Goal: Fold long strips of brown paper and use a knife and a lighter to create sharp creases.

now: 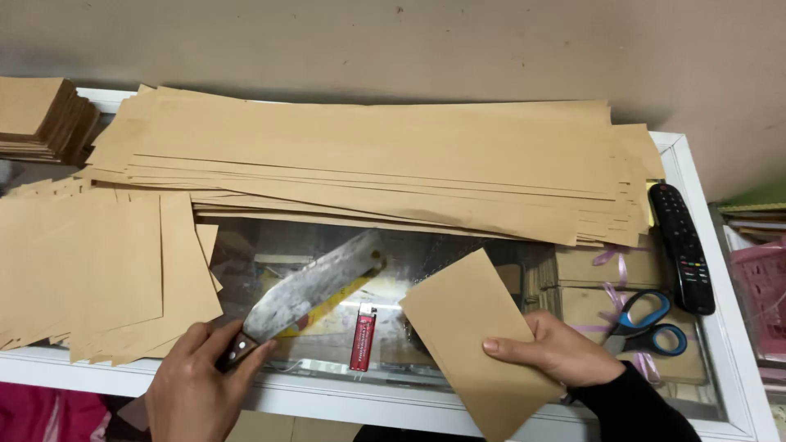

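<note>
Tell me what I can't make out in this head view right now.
- Knife handle: wrapped by left hand.
- Brown paper piece: lower corner cut off by the bottom edge; right hand covers part.
- Goods under the glass counter: blurred by glare, hidden by the long paper strips.

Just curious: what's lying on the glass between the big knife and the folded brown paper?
In the head view, a small red lighter lies between the broad steel knife and the folded brown paper piece.

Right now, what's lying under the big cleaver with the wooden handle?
The steel cleaver, gripped by the left hand, rests on the glass countertop. A yellow strip pokes out beneath the blade; the rest of it is covered. A red lighter lies beside it.
</note>
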